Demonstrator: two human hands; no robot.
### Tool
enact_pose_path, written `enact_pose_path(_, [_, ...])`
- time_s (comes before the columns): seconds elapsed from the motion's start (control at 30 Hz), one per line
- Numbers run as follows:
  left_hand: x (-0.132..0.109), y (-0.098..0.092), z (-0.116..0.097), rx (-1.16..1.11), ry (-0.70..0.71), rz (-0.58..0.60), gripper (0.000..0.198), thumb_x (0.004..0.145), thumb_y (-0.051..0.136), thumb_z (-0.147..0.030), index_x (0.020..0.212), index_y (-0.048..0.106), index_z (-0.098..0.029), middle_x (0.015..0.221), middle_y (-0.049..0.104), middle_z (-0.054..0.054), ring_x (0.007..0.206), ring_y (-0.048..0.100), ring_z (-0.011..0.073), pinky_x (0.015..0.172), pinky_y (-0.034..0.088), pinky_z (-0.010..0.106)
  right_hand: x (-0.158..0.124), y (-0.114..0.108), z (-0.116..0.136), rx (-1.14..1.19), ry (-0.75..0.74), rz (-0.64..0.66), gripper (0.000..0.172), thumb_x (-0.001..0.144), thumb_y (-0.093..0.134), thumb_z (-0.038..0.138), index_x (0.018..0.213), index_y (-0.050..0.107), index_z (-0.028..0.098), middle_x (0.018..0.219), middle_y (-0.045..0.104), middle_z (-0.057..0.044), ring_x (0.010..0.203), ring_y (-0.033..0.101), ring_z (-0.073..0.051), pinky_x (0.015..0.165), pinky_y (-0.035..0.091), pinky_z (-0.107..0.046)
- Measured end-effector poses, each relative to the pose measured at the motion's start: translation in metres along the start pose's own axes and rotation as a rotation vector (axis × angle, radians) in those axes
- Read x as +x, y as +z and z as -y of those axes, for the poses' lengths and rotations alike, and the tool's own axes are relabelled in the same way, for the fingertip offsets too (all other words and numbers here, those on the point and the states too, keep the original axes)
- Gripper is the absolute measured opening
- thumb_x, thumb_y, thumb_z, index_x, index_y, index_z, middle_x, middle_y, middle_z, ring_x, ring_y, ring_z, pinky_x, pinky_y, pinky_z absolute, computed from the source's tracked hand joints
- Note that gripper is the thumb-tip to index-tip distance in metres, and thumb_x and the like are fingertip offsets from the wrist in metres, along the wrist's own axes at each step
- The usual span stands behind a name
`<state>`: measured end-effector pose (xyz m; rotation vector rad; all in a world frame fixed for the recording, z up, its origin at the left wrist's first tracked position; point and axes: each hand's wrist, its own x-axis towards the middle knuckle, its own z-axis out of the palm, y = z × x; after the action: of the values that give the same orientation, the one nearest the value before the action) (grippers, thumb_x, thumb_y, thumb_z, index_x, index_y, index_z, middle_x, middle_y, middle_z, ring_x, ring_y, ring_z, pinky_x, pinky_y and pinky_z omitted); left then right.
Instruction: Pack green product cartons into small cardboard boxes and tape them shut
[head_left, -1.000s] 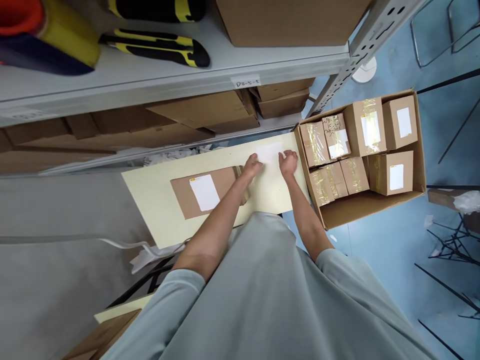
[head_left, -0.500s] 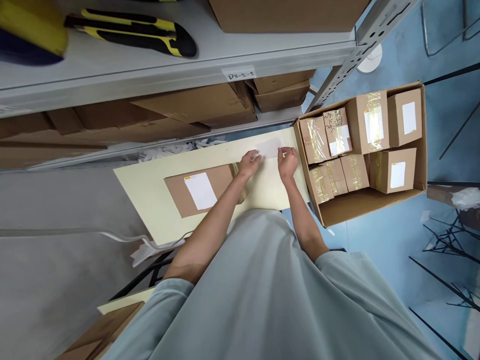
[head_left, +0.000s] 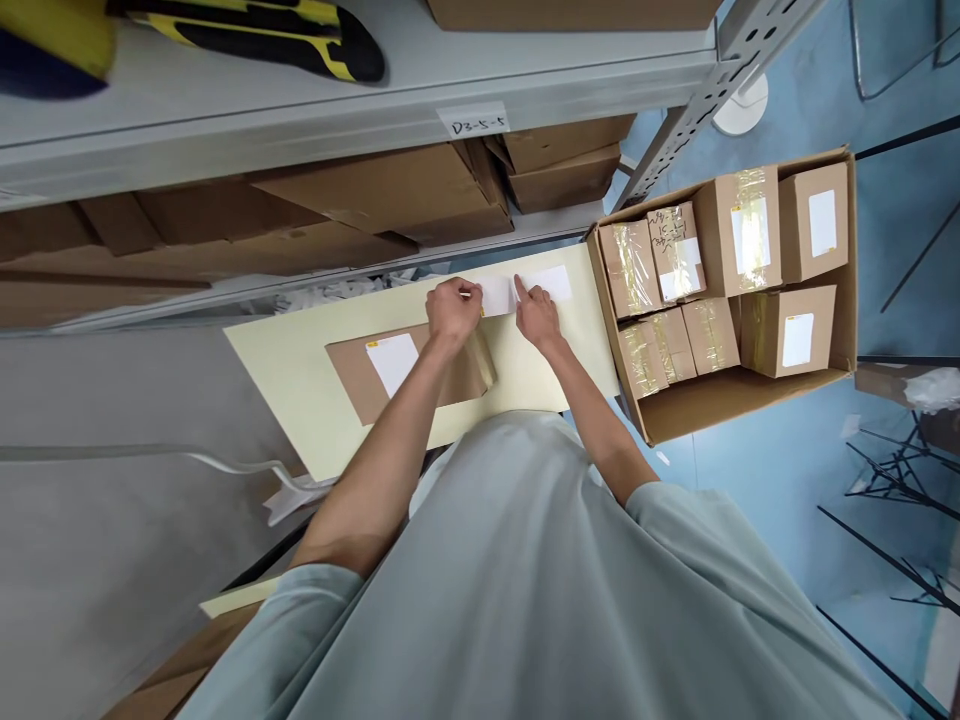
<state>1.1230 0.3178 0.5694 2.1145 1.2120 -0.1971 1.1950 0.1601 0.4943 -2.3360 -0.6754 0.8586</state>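
Observation:
A white label sheet lies at the far edge of the pale yellow board, its right part flat on the board. My left hand pinches the sheet's left end between thumb and finger. With the index finger stretched out, my right hand touches the sheet near its middle; thumb apart, nothing in its grasp. Below my left hand rests a flat brown cardboard box, bearing a white label with a small yellow mark. My left forearm covers part of this box.
Right of the board, a large open carton holds several taped small boxes. A metal shelf runs along the far side, with a utility knife on top and cartons beneath. A cable crosses at left.
My left hand has moved left with the sheet's end, and my right hand has shifted left onto the sheet, its index finger now extended. More of the white sheet shows.

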Motion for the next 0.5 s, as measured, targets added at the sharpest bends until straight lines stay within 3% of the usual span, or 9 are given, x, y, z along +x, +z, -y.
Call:
enact_pose_path(0.2, [-0.007,0.0,-0.005,0.13,-0.032,-0.021,0.019,0.103,0.063,-0.033,0.102,0.079,-0.023,0.107,0.086,0.01,0.114,0.079,0.0315,0.113,0.056,0.04,0.008,-0.009,0.01,-0.328,0.077,0.207,0.08,0.111,0.04,0.006,0.188,0.034,0.026,0.173,0.052,-0.022,0.161,0.048,-0.035,0.132,0.046,-0.053])
enact_pose_path(0.5, [-0.013,-0.002,-0.003,0.106,-0.027,-0.034,0.018,0.101,0.062,-0.029,0.1,0.079,-0.023,0.112,0.086,0.012,0.116,0.078,0.0329,0.113,0.055,0.042,0.008,-0.016,0.015,-0.38,0.082,0.25,0.086,0.109,0.037,0.003,0.191,0.026,0.025,0.179,0.047,-0.02,0.166,0.044,-0.033,0.135,0.042,-0.05])
